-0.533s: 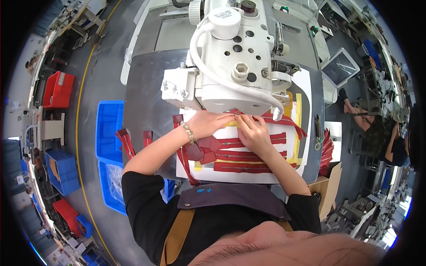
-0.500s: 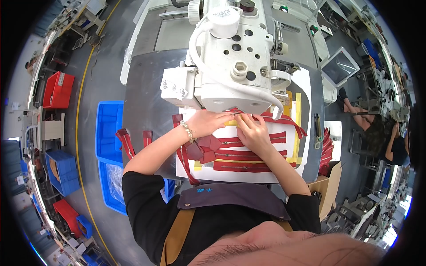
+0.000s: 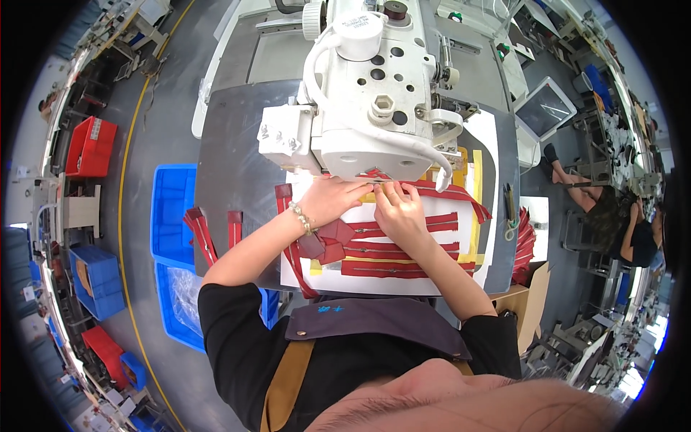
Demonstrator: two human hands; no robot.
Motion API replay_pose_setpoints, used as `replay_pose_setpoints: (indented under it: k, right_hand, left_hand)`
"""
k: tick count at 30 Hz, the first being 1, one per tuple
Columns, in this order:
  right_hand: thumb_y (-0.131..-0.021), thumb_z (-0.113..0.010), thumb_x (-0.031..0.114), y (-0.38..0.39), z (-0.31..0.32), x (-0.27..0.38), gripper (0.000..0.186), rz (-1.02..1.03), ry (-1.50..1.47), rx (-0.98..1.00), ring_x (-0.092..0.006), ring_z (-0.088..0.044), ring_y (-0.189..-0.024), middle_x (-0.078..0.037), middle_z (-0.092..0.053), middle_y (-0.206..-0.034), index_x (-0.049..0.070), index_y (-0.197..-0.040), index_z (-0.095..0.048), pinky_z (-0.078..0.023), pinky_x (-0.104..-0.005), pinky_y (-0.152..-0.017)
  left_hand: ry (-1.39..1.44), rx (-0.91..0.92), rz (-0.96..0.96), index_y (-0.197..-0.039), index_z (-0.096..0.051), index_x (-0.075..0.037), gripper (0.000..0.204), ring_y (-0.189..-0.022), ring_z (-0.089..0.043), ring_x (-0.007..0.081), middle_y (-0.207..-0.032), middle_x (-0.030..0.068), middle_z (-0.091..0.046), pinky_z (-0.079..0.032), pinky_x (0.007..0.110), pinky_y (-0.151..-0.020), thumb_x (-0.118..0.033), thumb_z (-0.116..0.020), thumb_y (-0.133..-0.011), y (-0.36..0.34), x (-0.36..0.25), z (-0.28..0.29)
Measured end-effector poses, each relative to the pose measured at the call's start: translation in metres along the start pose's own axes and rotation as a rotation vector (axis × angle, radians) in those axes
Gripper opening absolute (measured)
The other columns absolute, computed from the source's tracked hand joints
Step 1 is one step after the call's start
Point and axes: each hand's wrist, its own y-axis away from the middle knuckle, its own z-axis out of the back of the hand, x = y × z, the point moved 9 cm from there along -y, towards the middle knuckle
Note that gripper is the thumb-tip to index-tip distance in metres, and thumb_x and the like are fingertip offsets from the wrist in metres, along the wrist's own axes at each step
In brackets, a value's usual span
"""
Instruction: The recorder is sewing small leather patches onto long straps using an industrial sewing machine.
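Under the white sewing machine head (image 3: 363, 86), both hands touch a red zipper (image 3: 439, 187) that runs out to the right. My left hand (image 3: 331, 200), wearing a bead bracelet, lies with fingers stretched toward the machine's front, their tips on the work. My right hand (image 3: 400, 216) is beside it, its bent fingers gripping the zipper; the fingertips are partly unclear. Several more red zippers (image 3: 367, 268) lie below my hands on a white board (image 3: 485, 245) edged with yellow tape. Flat dark-red pieces (image 3: 330, 241) lie by my left wrist.
The steel table (image 3: 234, 137) holds scissors (image 3: 511, 223) at its right. Blue bins (image 3: 171, 216) stand left of it; a cardboard box (image 3: 525, 313) and a tablet-like screen (image 3: 541, 106) are right. A seated person (image 3: 637, 234) works at the far right, across the aisle.
The whole view has shifted a little, with the machine and table slightly further left in the picture. Both hands stay in nearly the same place on the zipper.
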Motion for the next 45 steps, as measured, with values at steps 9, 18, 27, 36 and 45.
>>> replay_pose_setpoints:
  k: [9, 18, 27, 36, 45]
  right_hand:
    - [-0.069, -0.063, 0.007, 0.0, 0.001, -0.002, 0.032, 0.001, -0.032, -0.007, -0.0287, -0.066, -0.091, -0.02, -0.065, -0.102, -0.002, -0.099, -0.066, -0.045, -0.0391, -0.088]
    - [-0.069, -0.063, 0.007, 0.0, -0.001, -0.004, 0.033, -0.006, -0.038, 0.003, -0.0293, -0.067, -0.091, -0.023, -0.066, -0.106, -0.003, -0.101, -0.066, -0.045, -0.0389, -0.089]
    - [-0.07, -0.064, 0.007, 0.0, 0.001, -0.004, 0.032, -0.005, -0.035, -0.016, -0.029, -0.068, -0.09, -0.023, -0.067, -0.105, -0.001, -0.1, -0.067, -0.045, -0.0384, -0.088]
    - [-0.07, -0.065, 0.008, 0.003, 0.0, -0.005, 0.032, -0.012, -0.039, -0.015, -0.0284, -0.068, -0.091, -0.022, -0.066, -0.108, -0.001, -0.101, -0.067, -0.046, -0.0375, -0.088]
    - [-0.07, -0.065, 0.009, 0.001, 0.0, -0.007, 0.033, -0.006, -0.045, -0.015, -0.0282, -0.067, -0.093, -0.022, -0.065, -0.11, -0.001, -0.102, -0.066, -0.046, -0.0364, -0.088]
  left_hand:
    - [-0.143, -0.075, 0.185, -0.117, -0.058, -0.006, 0.041, -0.105, -0.055, 0.0189, -0.111, 0.0059, -0.061, -0.039, 0.039, -0.091, -0.03, -0.062, -0.084, 0.015, 0.002, 0.002]
    - [-0.23, -0.196, 0.189, -0.12, -0.056, -0.002, 0.039, -0.113, -0.054, 0.0256, -0.114, 0.0116, -0.059, -0.035, 0.043, -0.103, -0.017, -0.06, -0.084, 0.019, -0.011, -0.004]
    - [-0.126, -0.203, 0.184, -0.117, -0.057, -0.003, 0.04, -0.111, -0.053, 0.0289, -0.113, 0.0121, -0.057, -0.037, 0.044, -0.101, -0.019, -0.064, -0.081, 0.015, -0.007, 0.007]
    - [-0.035, -0.222, 0.118, -0.122, -0.054, 0.001, 0.05, -0.112, -0.052, 0.0305, -0.115, 0.0139, -0.057, -0.039, 0.042, -0.102, -0.023, -0.066, -0.08, 0.017, -0.012, 0.008]
    - [0.002, -0.145, 0.148, -0.13, -0.045, 0.004, 0.061, -0.122, -0.047, 0.0361, -0.129, 0.02, -0.049, -0.034, 0.045, -0.108, -0.029, -0.065, -0.083, 0.014, -0.01, -0.005]
